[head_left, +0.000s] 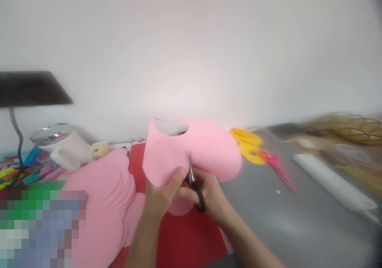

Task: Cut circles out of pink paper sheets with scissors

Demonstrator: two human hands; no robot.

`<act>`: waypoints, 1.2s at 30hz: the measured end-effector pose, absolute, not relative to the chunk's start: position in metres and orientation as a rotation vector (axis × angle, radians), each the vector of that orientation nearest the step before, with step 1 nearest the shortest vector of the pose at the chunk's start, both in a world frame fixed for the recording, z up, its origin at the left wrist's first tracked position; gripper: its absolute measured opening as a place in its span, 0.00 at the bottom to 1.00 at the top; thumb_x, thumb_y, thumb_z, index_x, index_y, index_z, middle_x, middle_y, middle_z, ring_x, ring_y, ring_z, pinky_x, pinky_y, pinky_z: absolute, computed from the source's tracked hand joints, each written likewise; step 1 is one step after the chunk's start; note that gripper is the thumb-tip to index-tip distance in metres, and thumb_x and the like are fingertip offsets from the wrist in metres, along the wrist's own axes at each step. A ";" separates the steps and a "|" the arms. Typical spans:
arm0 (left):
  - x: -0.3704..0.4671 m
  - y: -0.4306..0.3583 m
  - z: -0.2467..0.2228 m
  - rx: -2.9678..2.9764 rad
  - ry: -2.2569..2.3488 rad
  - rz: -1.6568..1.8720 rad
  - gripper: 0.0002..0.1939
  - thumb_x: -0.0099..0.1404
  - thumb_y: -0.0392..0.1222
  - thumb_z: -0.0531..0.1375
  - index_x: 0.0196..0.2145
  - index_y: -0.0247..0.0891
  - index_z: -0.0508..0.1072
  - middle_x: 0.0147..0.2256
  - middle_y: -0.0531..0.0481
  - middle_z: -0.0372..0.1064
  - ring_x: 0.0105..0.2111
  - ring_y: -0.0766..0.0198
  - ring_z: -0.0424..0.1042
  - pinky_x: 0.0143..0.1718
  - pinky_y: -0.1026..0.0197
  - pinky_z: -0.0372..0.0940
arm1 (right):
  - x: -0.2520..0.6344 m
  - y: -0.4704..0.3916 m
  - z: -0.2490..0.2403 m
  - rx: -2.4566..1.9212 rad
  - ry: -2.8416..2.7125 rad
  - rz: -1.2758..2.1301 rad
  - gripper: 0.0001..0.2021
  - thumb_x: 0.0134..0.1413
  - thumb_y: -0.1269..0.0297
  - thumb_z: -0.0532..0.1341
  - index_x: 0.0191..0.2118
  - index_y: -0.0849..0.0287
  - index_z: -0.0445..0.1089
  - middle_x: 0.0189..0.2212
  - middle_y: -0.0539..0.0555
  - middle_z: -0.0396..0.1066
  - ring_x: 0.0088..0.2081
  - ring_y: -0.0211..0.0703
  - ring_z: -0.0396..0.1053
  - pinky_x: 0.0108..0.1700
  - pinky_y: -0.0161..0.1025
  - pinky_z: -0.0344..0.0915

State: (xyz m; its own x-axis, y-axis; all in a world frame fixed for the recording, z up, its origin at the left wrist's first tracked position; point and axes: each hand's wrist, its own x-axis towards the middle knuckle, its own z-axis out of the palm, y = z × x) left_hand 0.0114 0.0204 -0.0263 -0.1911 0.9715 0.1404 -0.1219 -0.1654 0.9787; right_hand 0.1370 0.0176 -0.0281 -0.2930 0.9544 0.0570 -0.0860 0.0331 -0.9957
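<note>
A sheet of pink paper (168,160) with a rounded cut-out in its upper edge is held up over the table. My left hand (162,196) pinches its lower left part, thumb on the near face. In my right hand (209,192) is a pair of black-handled scissors (195,186), the blades pointing up at the paper beside my left thumb. The right side of the sheet curls over. Below the hands a pink paper circle (180,206) lies on a red sheet (185,240).
Stacked pink paper shapes (101,204) lie at the left, near a white mug (70,148) and a dark screen (32,89) on a stand. Rightward are yellow paper pieces (247,144), pink scissors (279,170), a white power strip (334,182) and a blurred basket (358,128).
</note>
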 end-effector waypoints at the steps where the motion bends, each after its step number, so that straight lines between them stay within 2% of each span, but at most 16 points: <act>1: 0.011 0.021 -0.028 1.127 1.162 1.523 0.09 0.52 0.44 0.68 0.30 0.37 0.78 0.28 0.47 0.76 0.30 0.57 0.76 0.32 0.58 0.73 | 0.137 0.017 -0.028 -0.954 -1.380 1.432 0.23 0.39 0.45 0.71 0.27 0.57 0.62 0.18 0.43 0.52 0.23 0.34 0.50 0.23 0.32 0.51; 9: 0.008 0.024 -0.032 1.134 1.155 1.552 0.13 0.53 0.46 0.68 0.35 0.37 0.79 0.31 0.46 0.77 0.34 0.55 0.77 0.36 0.57 0.74 | 0.137 0.016 -0.029 -0.967 -1.377 1.433 0.23 0.39 0.45 0.70 0.27 0.56 0.62 0.18 0.44 0.54 0.22 0.35 0.51 0.23 0.33 0.51; 15: 0.006 0.024 -0.029 1.137 1.107 1.514 0.10 0.55 0.45 0.68 0.31 0.37 0.78 0.27 0.48 0.75 0.32 0.58 0.76 0.38 0.57 0.74 | 0.137 0.017 -0.027 -0.974 -1.376 1.441 0.22 0.38 0.46 0.71 0.27 0.56 0.63 0.18 0.44 0.55 0.22 0.35 0.52 0.23 0.33 0.51; 22: 0.001 0.023 -0.030 1.146 1.097 1.508 0.13 0.53 0.46 0.69 0.35 0.36 0.79 0.31 0.44 0.76 0.36 0.53 0.76 0.38 0.55 0.74 | 0.137 0.017 -0.028 -0.998 -1.385 1.457 0.22 0.39 0.46 0.71 0.25 0.56 0.61 0.18 0.44 0.56 0.22 0.35 0.53 0.23 0.33 0.52; 29: 0.000 0.025 -0.032 1.138 1.062 1.532 0.11 0.54 0.46 0.68 0.34 0.38 0.78 0.32 0.45 0.76 0.36 0.54 0.76 0.39 0.53 0.73 | 0.136 0.017 -0.028 -0.989 -1.367 1.463 0.22 0.38 0.47 0.71 0.26 0.56 0.62 0.19 0.45 0.56 0.22 0.35 0.53 0.23 0.33 0.53; 36: 0.003 0.027 -0.036 1.037 1.107 1.594 0.22 0.49 0.43 0.70 0.42 0.39 0.74 0.37 0.46 0.74 0.44 0.51 0.74 0.46 0.51 0.71 | 0.134 0.015 -0.027 -1.025 -1.345 1.475 0.21 0.38 0.48 0.71 0.26 0.57 0.64 0.20 0.46 0.58 0.23 0.35 0.54 0.24 0.32 0.54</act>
State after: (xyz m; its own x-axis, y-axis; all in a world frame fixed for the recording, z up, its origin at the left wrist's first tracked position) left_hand 0.0028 0.0271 -0.0362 -0.2360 0.9621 0.1363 -0.2086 -0.1872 0.9599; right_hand 0.1341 0.0153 -0.0265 -0.2847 0.9584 -0.0188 -0.0690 -0.0400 -0.9968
